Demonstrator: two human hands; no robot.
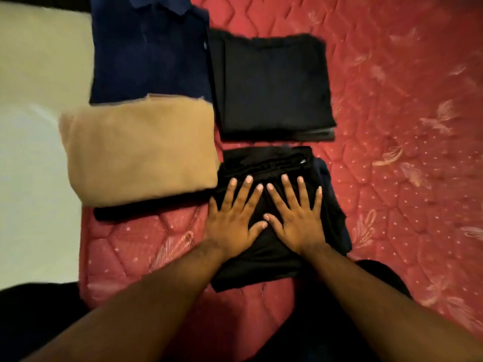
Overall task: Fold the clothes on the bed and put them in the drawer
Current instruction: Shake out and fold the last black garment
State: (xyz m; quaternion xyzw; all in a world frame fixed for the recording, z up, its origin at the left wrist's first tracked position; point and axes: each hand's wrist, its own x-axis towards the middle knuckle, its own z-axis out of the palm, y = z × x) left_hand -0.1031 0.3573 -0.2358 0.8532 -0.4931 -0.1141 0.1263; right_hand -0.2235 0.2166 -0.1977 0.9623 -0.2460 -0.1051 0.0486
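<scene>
Head view: left hand (232, 218) and right hand (295, 218) lie flat, fingers spread wide, pressing a folded black garment (266, 262) near the bed's (392, 178) front edge. Folded tan (141, 150), navy (149, 56) and black (271, 87) pieces lie farther off.

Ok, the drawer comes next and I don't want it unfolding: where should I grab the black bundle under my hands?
Probably slide the left hand and right hand under the black bundle's left and right edges; it lies flat in loose layers, so lifting from one side might spill them.
</scene>
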